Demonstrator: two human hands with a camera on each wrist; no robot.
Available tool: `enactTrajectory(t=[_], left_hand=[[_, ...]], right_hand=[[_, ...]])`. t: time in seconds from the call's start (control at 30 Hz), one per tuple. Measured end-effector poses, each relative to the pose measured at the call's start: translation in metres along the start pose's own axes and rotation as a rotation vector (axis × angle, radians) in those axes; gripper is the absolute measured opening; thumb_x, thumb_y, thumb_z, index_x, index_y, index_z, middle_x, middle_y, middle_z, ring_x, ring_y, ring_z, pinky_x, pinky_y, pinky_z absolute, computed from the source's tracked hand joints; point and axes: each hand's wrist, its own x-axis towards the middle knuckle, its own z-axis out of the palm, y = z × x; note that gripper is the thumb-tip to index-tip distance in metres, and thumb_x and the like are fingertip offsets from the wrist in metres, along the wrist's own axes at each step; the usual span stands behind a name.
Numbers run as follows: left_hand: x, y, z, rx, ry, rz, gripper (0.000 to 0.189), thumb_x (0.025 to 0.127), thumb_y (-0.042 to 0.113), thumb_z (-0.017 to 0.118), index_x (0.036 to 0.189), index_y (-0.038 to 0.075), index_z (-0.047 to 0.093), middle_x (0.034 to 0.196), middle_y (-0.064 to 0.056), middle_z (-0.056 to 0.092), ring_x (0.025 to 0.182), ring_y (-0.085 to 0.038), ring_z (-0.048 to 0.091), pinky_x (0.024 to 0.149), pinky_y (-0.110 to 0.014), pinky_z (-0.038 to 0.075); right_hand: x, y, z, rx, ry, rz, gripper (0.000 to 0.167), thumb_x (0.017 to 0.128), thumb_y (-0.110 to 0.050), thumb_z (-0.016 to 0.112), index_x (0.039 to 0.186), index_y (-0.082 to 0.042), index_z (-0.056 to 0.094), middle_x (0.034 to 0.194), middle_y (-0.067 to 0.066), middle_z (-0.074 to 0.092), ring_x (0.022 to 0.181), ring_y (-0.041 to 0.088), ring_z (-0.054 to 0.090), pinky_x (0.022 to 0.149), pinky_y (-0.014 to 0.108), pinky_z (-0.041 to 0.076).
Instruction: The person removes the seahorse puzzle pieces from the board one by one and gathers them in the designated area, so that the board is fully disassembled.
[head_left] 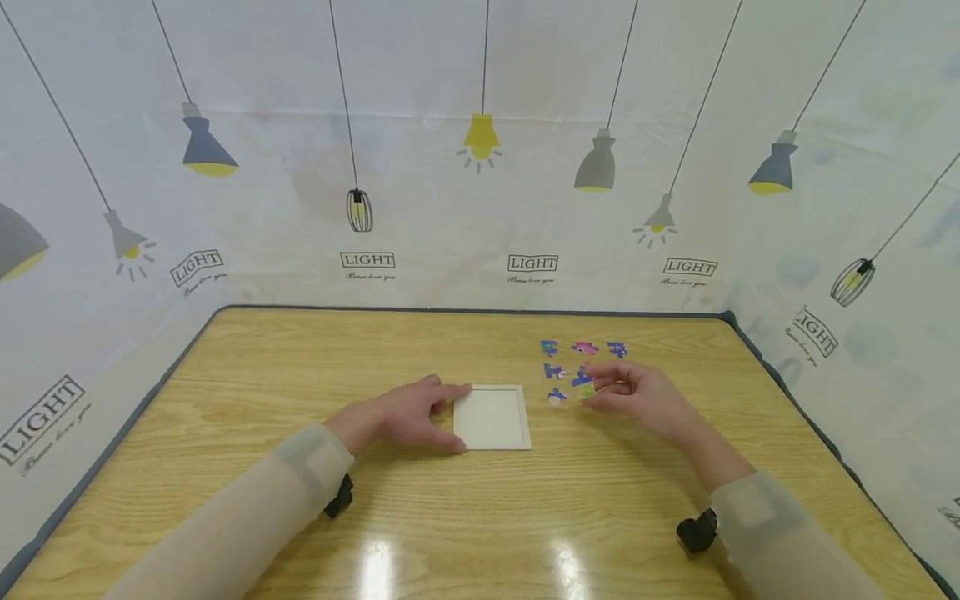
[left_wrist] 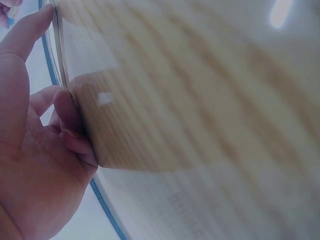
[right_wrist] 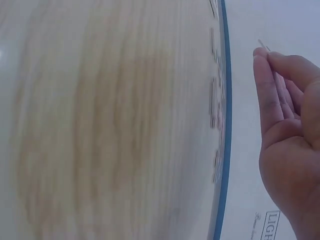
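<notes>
A white square puzzle tray (head_left: 491,417) with a raised rim lies flat on the table. My left hand (head_left: 416,412) holds it by its left side, index finger at the far corner and thumb at the near one. In the left wrist view, the other fingers (left_wrist: 70,120) are curled by the table edge. Raised over the loose pieces, my right hand (head_left: 645,400) pinches a thin jigsaw piece (right_wrist: 263,45) between thumb and fingertips. Around it lie a pink piece (head_left: 585,347), blue pieces (head_left: 617,349) and a purple-blue piece (head_left: 552,371); the fingers partly cover some.
The wooden table (head_left: 300,358) has a dark edging along its rim. A white cloth printed with lamps (head_left: 420,167) surrounds it on the far side and both flanks. A black wrist camera (head_left: 697,532) sits under the right sleeve.
</notes>
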Motion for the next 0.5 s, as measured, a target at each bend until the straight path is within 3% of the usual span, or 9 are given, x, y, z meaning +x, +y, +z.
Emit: enactTrajectory(t=[0.2,0.5], left_hand=[[-0.001,0.001,-0.001,-0.001,-0.004,-0.001,0.098,0.09,0.057,0.087,0.172,0.028,0.04,0.116,-0.003,0.052,0.105,-0.021,0.05,0.091,-0.04,0.042],[0.0,-0.001,-0.001,-0.001,-0.005,0.006,0.098,0.09,0.058,0.086,0.172,0.028,0.04,0.115,-0.004,0.052,0.104,-0.021,0.05,0.09,-0.04,0.042]], right_hand=[[-0.007,0.014,-0.017,-0.002,0.019,0.036,0.048,0.104,-0.023,0.079,0.147,-0.006,0.067,0.128,0.018,0.07,0.104,0.012,0.075,0.091,0.032,0.064],[-0.012,0.03,-0.042,-0.177,0.031,0.063,0.048,0.105,-0.034,0.078,0.144,-0.007,0.07,0.118,0.012,0.073,0.093,0.018,0.067,0.075,0.032,0.06]])
